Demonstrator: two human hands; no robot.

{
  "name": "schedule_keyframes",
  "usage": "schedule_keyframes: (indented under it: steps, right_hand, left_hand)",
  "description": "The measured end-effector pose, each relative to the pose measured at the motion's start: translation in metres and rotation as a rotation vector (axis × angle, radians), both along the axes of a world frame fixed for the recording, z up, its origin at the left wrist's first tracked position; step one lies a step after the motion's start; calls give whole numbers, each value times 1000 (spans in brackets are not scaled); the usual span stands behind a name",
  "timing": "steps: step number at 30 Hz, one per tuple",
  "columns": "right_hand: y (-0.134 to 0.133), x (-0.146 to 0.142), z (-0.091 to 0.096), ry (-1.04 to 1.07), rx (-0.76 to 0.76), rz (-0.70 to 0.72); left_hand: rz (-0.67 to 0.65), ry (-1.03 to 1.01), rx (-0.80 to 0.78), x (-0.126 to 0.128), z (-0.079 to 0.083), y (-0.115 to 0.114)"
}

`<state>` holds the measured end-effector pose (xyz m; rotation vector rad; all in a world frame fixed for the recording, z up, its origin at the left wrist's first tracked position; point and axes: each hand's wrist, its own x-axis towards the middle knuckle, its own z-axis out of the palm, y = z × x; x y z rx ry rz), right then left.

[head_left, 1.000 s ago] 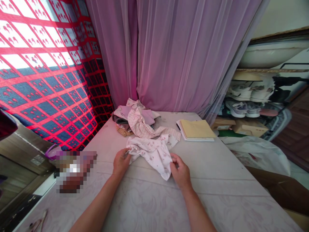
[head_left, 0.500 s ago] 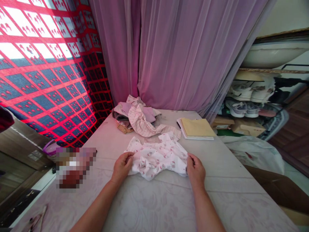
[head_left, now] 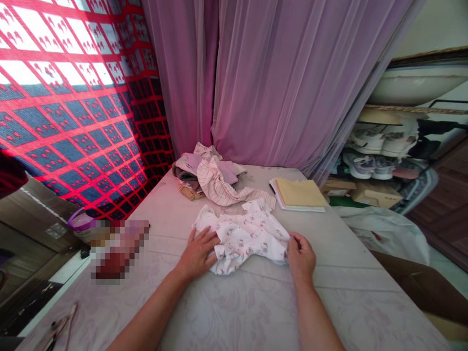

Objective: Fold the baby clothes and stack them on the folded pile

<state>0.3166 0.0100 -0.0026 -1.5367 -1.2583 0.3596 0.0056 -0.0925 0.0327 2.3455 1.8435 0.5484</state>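
A small white garment with a pink print point(head_left: 245, 235) lies spread on the pale mattress point(head_left: 256, 307) in front of me. My left hand point(head_left: 198, 251) rests flat on the garment's left edge, fingers stretched out. My right hand point(head_left: 302, 256) is closed, pinching the garment's right corner. Behind the garment sits a heap of clothes point(head_left: 210, 175), with a striped pink piece trailing toward the white one.
A stack of yellow and white papers point(head_left: 299, 193) lies at the back right of the mattress. Purple curtains hang behind, a red and blue patterned cloth at left. Shoes on a shelf point(head_left: 380, 146) and a white bag point(head_left: 387, 229) are at right.
The crumpled garment was pulled apart and spread out flat. My left hand has let go of its pinch and now lies flat on the cloth; my right hand moved right with the corner.
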Motion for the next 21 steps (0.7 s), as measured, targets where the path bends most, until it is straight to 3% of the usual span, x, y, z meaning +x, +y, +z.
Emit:
schedule_keyframes:
  steps: [3,6,8,12,16,19,21]
  right_hand:
    - [-2,-3,10,-98,134,21]
    - [-5,-14,18,-240,237,152]
    - [-8,-24,18,-343,223,249]
    - [-12,-36,12,-433,46,381]
    - [-13,-33,15,-221,-76,497]
    - [-17,-34,25,42,-172,484]
    - [-22,-38,34,220,-262,546]
  left_hand:
    - [-113,-4,18,5,4,-5]
    - [-211,-17,28,15,6,-10]
    - [-253,-49,4,23,6,-14]
    - [-308,-232,-116,32,11,-19]
    - [-303,-410,-232,31,20,-18]
    - [-284,-491,-255,32,26,-18]
    - [-296,-561,-257,35,27,-20]
